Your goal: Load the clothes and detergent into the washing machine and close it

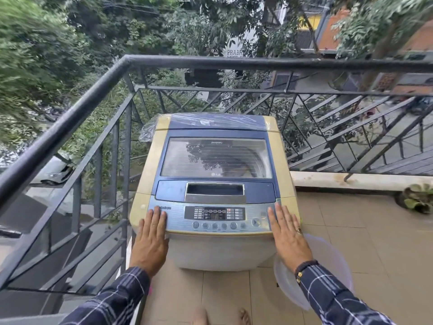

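A top-loading washing machine (214,247) with a cream body and blue top stands on a balcony. Its glass lid (215,158) lies flat and shut, and through it the drum shows dimly. A recessed handle (214,192) sits in front of the lid, above the control panel (214,218). My left hand (151,238) rests flat on the panel's left end, fingers spread. On the panel's right end my right hand (287,235) lies flat too. Neither hand holds anything. No clothes or detergent are in view.
A clear plastic tub (328,270) stands on the tiled floor right of the machine, under my right forearm. A dark metal railing (70,118) runs close along the left and behind. A potted plant (418,200) sits at the right wall. My bare feet (220,315) are below.
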